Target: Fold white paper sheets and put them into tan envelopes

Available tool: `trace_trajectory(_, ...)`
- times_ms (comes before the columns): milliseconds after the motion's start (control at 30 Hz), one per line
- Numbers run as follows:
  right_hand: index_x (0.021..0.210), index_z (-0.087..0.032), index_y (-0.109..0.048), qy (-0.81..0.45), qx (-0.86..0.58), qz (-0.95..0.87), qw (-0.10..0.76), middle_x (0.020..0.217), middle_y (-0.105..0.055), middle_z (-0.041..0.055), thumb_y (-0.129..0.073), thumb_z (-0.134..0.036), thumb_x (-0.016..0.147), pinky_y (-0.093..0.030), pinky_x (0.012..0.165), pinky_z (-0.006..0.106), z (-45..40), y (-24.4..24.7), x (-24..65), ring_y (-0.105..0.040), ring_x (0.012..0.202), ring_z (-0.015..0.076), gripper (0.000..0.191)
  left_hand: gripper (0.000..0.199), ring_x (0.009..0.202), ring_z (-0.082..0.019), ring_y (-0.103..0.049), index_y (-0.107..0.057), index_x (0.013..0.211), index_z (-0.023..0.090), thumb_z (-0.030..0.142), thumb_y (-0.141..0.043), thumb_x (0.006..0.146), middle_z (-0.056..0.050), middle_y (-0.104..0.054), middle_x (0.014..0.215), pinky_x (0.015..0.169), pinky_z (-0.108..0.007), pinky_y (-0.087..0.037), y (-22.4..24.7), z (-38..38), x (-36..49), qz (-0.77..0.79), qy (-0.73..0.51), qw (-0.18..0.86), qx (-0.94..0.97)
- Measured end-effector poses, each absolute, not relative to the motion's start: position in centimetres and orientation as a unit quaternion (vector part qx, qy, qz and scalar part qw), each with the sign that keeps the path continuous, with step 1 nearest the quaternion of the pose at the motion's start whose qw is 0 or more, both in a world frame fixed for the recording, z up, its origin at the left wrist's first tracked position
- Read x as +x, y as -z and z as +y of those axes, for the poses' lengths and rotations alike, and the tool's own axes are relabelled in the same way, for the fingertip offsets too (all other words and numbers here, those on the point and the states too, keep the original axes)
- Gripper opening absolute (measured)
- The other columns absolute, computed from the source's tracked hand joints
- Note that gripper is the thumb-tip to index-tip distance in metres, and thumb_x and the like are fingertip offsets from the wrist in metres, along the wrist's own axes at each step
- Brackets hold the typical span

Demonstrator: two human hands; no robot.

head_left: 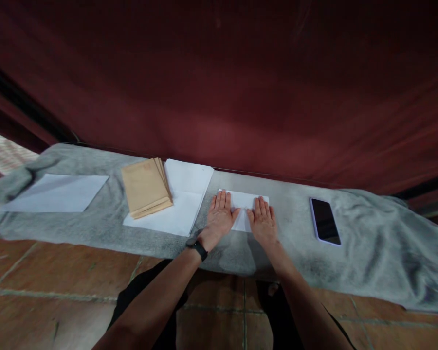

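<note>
A small white sheet of paper point(243, 200), which looks folded, lies on the grey cloth in front of me. My left hand point(221, 214) rests flat on its left side, fingers stretched away from me. On the right side of the paper, my right hand point(263, 219) is also laid flat, fingers slightly spread. Both thumbs point inward and sit near the middle of the sheet. The paper's outer edges are partly hidden under my palms. A dark watch point(197, 247) is on my left wrist.
Left of my hands, a stack of brown envelopes point(146, 187) lies on a pile of white paper point(190, 180). Farther left is a single white sheet point(58, 192). A phone point(325, 221) lies to the right. Behind the cloth-covered bench point(292, 248) rises a dark red wall point(219, 97).
</note>
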State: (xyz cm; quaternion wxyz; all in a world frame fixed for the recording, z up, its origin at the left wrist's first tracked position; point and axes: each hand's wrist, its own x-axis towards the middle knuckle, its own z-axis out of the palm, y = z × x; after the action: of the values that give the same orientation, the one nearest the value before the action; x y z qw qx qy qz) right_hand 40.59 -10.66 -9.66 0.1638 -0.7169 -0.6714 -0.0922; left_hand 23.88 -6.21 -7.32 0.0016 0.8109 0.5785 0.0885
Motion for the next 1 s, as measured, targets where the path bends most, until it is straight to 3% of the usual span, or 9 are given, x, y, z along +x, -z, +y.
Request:
trace_trajectory(367, 0.154, 0.0, -0.04, 0.114, -0.715, -0.666, 0.177, 0.155, -0.046, 0.027, -0.024, -0.047, 0.108, -0.036, 0.115, 0.055, -11.3, 10.5, 42.4, -0.047, 0.141, 0.0364, 0.068, 0.071, 0.156, -0.032, -0.025, -0.034, 0.156, 0.002, 0.051, -0.031, 0.105, -0.023, -0.032, 0.164, 0.127, -0.052, -0.018, 6.6, -6.4, 23.5, 0.567, -0.106, -0.008, 0.817)
trace_trajectory(567, 0.154, 0.001, -0.039, 0.121, -0.705, -0.679, 0.164, 0.156, -0.045, 0.0279, -0.022, -0.047, 0.108, -0.036, 0.114, 0.054, -11.6, 10.2, 42.7, -0.046, 0.141, 0.037, 0.068, 0.057, 0.156, -0.026, -0.025, -0.04, 0.155, 0.016, 0.045, -0.034, 0.106, -0.01, -0.035, 0.166, 0.129, -0.049, -0.015, 6.9, -8.9, 24.3, 0.402, -0.146, 0.015, 0.904)
trace_trajectory(833, 0.154, -0.002, -0.04, 0.098, -0.712, -0.685, 0.121, 0.158, -0.042, 0.0261, -0.02, -0.04, 0.108, -0.032, 0.117, 0.055, -12.2, 9.4, 43.1, -0.042, 0.145, 0.036, 0.063, 0.07, 0.157, -0.025, -0.02, -0.03, 0.159, 0.015, 0.058, -0.034, 0.104, -0.012, -0.03, 0.168, 0.128, -0.048, -0.01, 7.1, -11.5, 23.8, 0.334, -0.129, 0.048, 0.933)
trace_trajectory(1000, 0.156, -0.003, -0.036, 0.045, -0.709, -0.682, 0.174, 0.161, -0.039, 0.0248, -0.015, -0.043, 0.108, -0.029, 0.12, 0.058, -12.4, 8.8, 42.9, -0.034, 0.15, 0.0347, 0.066, 0.076, 0.157, -0.025, -0.021, -0.026, 0.16, 0.014, 0.06, -0.038, 0.102, -0.013, -0.028, 0.168, 0.128, -0.047, -0.008, 6.1, -12.2, 23.5, 0.3, -0.113, 0.063, 0.945)
